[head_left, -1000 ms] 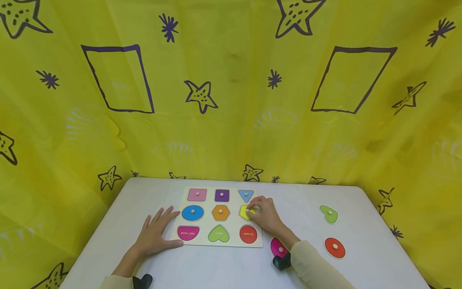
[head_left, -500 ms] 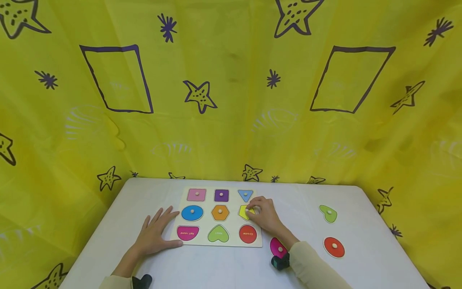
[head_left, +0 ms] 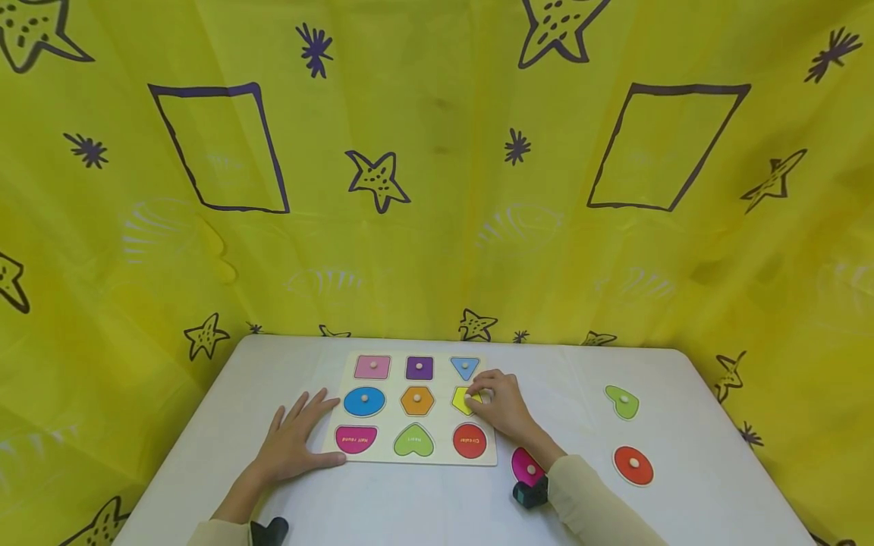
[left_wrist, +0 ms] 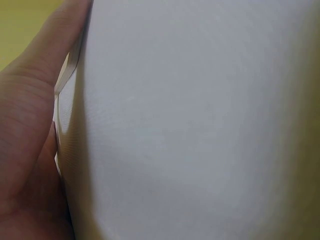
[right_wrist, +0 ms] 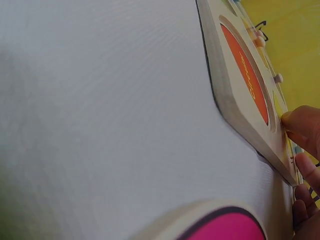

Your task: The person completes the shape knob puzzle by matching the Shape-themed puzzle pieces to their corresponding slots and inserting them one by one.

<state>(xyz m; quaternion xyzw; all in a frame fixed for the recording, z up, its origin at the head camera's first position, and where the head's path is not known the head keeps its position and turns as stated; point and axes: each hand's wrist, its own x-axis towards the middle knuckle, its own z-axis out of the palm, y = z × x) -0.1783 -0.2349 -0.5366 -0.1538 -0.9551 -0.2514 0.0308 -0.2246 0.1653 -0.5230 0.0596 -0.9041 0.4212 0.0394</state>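
Head view, near edge first: two pale sleeves, left (head_left: 221,533) and right (head_left: 604,500), reach over the white table (head_left: 410,500). Beside the right forearm lies a magenta piece (head_left: 523,462), partly covered by a black device (head_left: 529,494); the red disc (head_left: 631,464) lies farther right. The left hand (head_left: 287,447) is spread, thumb and index fingertip at the left edge of the board (head_left: 442,425).

On the board, the near row shows printed half-round (head_left: 356,441), heart (head_left: 413,443) and round (head_left: 470,443) slots. Next come the blue oval (head_left: 364,408), orange hexagon (head_left: 416,407) and, at right, the yellow pentagon (head_left: 460,403), its knob pinched by the right hand (head_left: 504,406). Well to the right sits a green heart (head_left: 620,399). The far row holds a pink rectangle (head_left: 372,372), purple square (head_left: 419,374) and blue triangle (head_left: 466,372). Behind hangs a yellow curtain (head_left: 437,250).
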